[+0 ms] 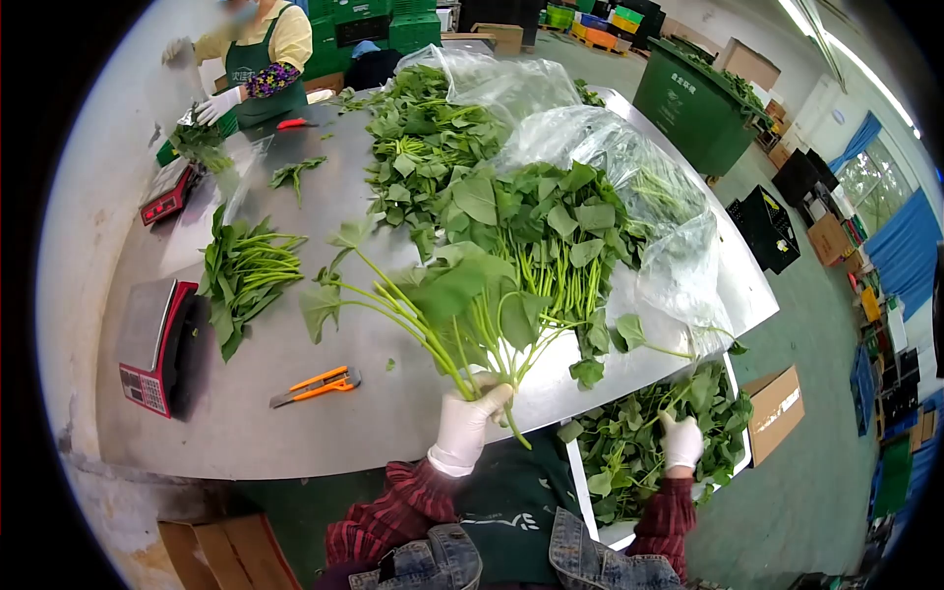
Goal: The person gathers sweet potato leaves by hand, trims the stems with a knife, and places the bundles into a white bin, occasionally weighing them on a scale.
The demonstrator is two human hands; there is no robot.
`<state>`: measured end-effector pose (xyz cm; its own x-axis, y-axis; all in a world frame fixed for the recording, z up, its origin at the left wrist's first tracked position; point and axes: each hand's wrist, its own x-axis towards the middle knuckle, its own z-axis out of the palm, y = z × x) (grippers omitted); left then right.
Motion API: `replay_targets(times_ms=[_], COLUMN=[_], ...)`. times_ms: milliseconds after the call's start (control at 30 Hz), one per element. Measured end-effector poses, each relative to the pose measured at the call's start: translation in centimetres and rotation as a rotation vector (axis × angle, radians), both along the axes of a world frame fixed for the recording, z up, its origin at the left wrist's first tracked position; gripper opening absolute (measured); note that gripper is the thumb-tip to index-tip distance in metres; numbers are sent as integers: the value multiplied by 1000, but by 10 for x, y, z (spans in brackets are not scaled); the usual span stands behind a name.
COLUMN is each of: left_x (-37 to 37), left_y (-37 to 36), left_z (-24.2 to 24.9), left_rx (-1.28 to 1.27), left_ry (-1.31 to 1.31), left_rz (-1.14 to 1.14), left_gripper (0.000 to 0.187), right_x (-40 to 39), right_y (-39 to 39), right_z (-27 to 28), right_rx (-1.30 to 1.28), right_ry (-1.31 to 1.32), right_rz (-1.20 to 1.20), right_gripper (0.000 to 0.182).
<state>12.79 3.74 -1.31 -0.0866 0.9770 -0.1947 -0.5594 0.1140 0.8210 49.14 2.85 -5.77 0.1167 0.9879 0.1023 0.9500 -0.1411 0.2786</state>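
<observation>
My left hand (470, 421), in a white glove, is closed around the stems of a bunch of leafy greens (462, 295) held up over the front edge of the steel table (295, 413). My right hand (680, 442), also gloved, reaches down into a white crate (595, 506) full of loose green leaves beside the table; whether it grips any leaves I cannot tell. A big pile of the same greens (551, 226) spills from clear plastic bags (610, 147) on the table behind the bunch.
An orange utility knife (317, 385) lies on the table near me. A red scale (149, 344) stands at the left edge beside a sorted bundle of greens (244, 270). Another person (251, 64) in a green apron handles greens at the far end. A cardboard box (777, 408) sits on the floor.
</observation>
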Motion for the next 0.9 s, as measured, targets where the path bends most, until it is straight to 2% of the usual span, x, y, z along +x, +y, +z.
replay_targets(times_ms=[33, 100, 133, 167, 200, 267, 333, 367, 433, 500, 567, 600, 633, 667, 700, 733, 767, 833, 900], left_x=[-1, 3, 7, 10, 13, 16, 21, 20, 16, 12, 7, 0, -8, -12, -14, -14, -13, -8, -1], left_y=[-1, -3, -3, -3, -5, -7, -11, -12, -13, -12, -5, -3, 0, 2, 4, 5, 6, 6, 3], left_z=[4, 5, 5, 4, 3, 11, 9, 7, 7, 14, 6, 7, -2, -5, -7, -7, -7, -5, 5], left_rx=[-36, -28, -15, -16, -19, -74, -63, -51, -33, -93, -64, -60, -11, 19, 49, 52, 83, 112, 7], left_ry=[5, 7, 11, 11, 50, 92, 83, 67, 67, 71, 39, 0, 22, 50, 78, 75, 56, 32, -168], left_rz=[0, -9, -22, -30, -53, -94, -97, -98, -91, -86, 21, 34, 35, 42, 46, 41, -2, -53, -136], left_gripper=[8, 7, 7, 7, 8, 9, 8, 8, 7, 7, 11, 13, 16, 19, 22, 22, 24, 25, 25], right_x=[33, -5, -31, -78, -116, -171, -203, -213, -225, -222, -205, -181, -145, -105, -78, -44, -36, -35, -80], right_y=[12, 5, 8, 9, 6, 4, 9, 12, 12, 11, 16, 26, 36, 45, 46, 41, 44, 36, 32], right_z=[-23, 37, 49, 79, 93, 104, 88, 73, 71, 62, 66, 62, 49, 32, 23, 2, 13, 22, 48], right_rx=[6, 22, 87, 100, 91, -112, -108, -78, -29, 83, 377, 516, 477, 380, 378, 389, 195, 228, 193], right_ry=[266, 249, 836, 1197, 1454, 1586, 1454, 1454, 1690, 1814, 1912, 1809, 1637, 1391, 1071, 367, 509, 472, 1180], right_rz=[-515, 45, -47, -45, -15, 98, 259, 323, 251, 138, -47, -89, -72, -197, -235, -13, -350, -179, -57], right_gripper=[23, 18, 15, 15, 14, 16, 24, 18, 15, 14, 19, 23, 24, 24, 28, 22, 19, 23, 27])
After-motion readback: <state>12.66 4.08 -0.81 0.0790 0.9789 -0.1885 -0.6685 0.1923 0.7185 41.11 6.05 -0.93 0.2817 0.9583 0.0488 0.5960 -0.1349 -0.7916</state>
